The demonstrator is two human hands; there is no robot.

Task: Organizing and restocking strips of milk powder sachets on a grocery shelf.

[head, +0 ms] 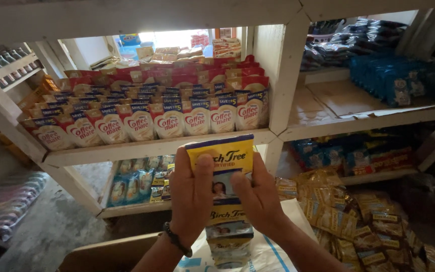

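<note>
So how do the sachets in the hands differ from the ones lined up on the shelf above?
The held sachets are yellow and blue; the shelf sachets are red and white. The held ones hang in a connected strip, gripped by the left hand and right hand; the shelf ones stand in packed rows. Both are small flat packets.

From my feed, the brightest spot is the opening (169, 39) at the upper centre of the frame, where daylight blows out to near white. That light washes the white shelf (152, 147) and the rows of red and white sachets (167, 121) evenly. The lower left corner is dim and smeared with blur. The right side falls into shadow, dark at the upper right. Shelf posts bow outward toward the edges, a wide-angle warp. The yellow packet (221, 157) at centre reads sharp.
</note>
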